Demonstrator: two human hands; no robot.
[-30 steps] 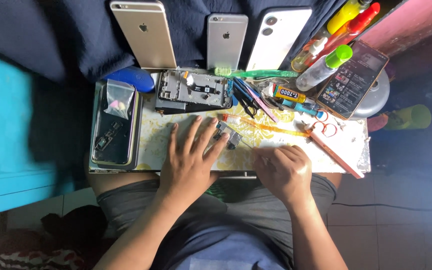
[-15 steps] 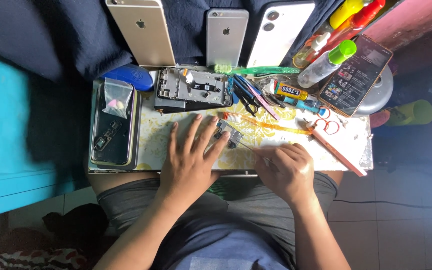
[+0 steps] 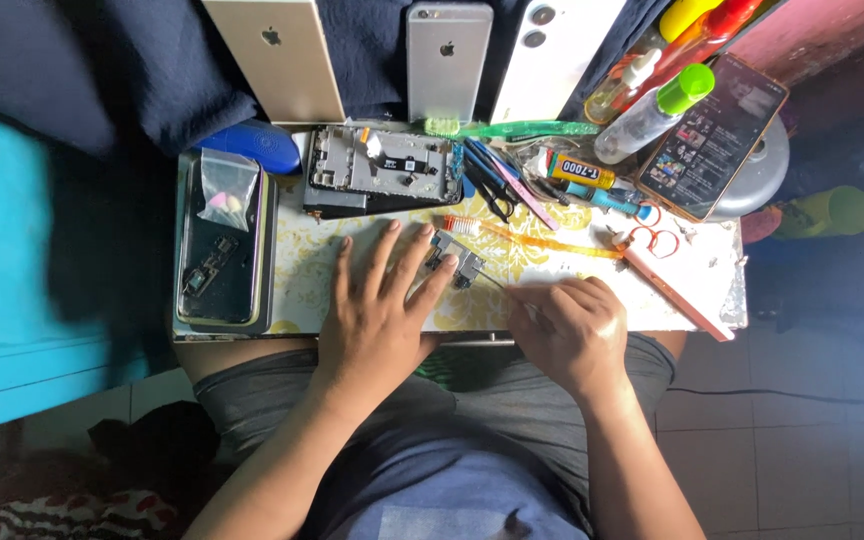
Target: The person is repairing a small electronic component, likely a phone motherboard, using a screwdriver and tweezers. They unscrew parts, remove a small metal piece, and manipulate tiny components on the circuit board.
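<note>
Head view: left hand (image 3: 377, 315) pins small board (image 3: 455, 260), tilted diagonally.

The left hand (image 3: 380, 318) lies flat on the patterned tabletop (image 3: 312, 270), its fingers spread and their tips pressing down a small grey phone part (image 3: 457, 258), while the right hand (image 3: 567, 335) is closed in a grip on a thin metal tool (image 3: 500, 284) whose tip points at that part. Just beyond the left grip lies an opened phone frame (image 3: 382, 170) with its insides showing, and off to its outer side a dark tray (image 3: 224, 250) carries a small clear bag (image 3: 228, 185). Beyond the right grip lie an orange toothbrush (image 3: 527, 238), a clutter of tweezers (image 3: 497, 185), and a lit phone (image 3: 714, 135).
</note>
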